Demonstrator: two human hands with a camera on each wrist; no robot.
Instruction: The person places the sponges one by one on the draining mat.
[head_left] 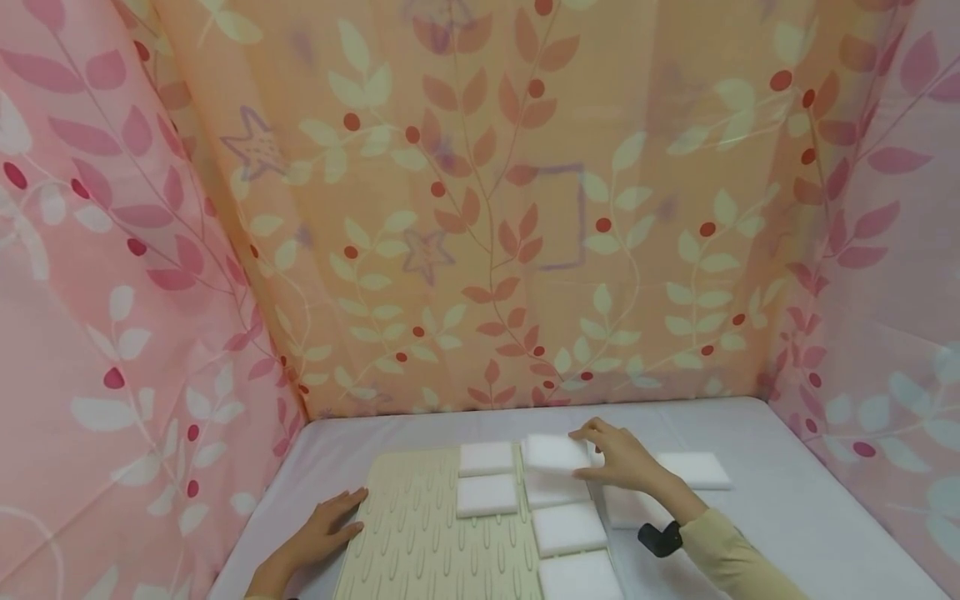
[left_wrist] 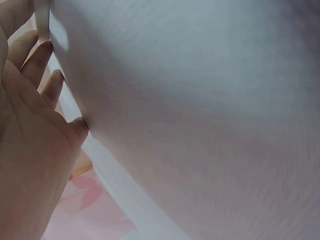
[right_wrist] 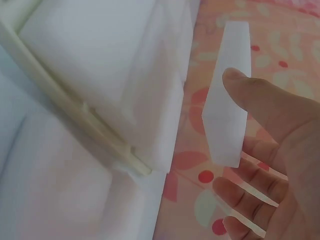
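A pale beige-green mat (head_left: 416, 521) with raised elongated bumps lies on the white-covered table. My left hand (head_left: 322, 532) touches its left edge, thumb and fingers fairly straight. Between thumb and fingers, my right hand (head_left: 626, 460) pinches a white sponge block (head_left: 553, 452) above the mat's far right part. The right wrist view shows this sponge (right_wrist: 227, 110) edge-on, clear of the others. Just below it in the head view is another white sponge (head_left: 557, 492). Two sponges (head_left: 487, 496) sit left of it on the mat, and two more (head_left: 570, 529) run along the right edge.
More white sponges (head_left: 693, 471) lie on the table right of the mat, partly behind my right forearm. Patterned curtains (head_left: 480, 208) enclose the table at the back and both sides. A black strap (head_left: 660, 540) is on my right wrist.
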